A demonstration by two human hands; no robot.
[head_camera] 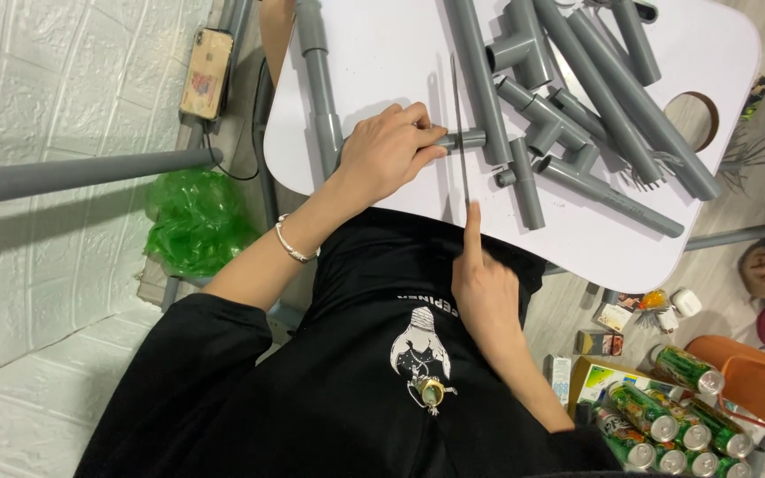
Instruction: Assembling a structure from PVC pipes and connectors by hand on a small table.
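The left hand [389,150] is pressing a short grey pipe piece [462,139] down on the white bench [382,53], its fingers [427,133] closed around the piece's left end. The right hand [486,288] is gripping the handle of a thin saw blade [459,133], index finger stretched along the blade's back, the other fingers curled shut. The blade is lying across the pipe piece just right of the left hand's fingertips.

As far as can be judged, the cut is under way but not finished: the piece is showing as one length on both sides of the blade, and how deep the blade sits cannot be told.

The pipe piece's long axis is running left to right, its free end pointing right toward a pile of grey pipes and tee fittings [577,97] near it. The blade is running near to far, crossing the piece at roughly a right angle.
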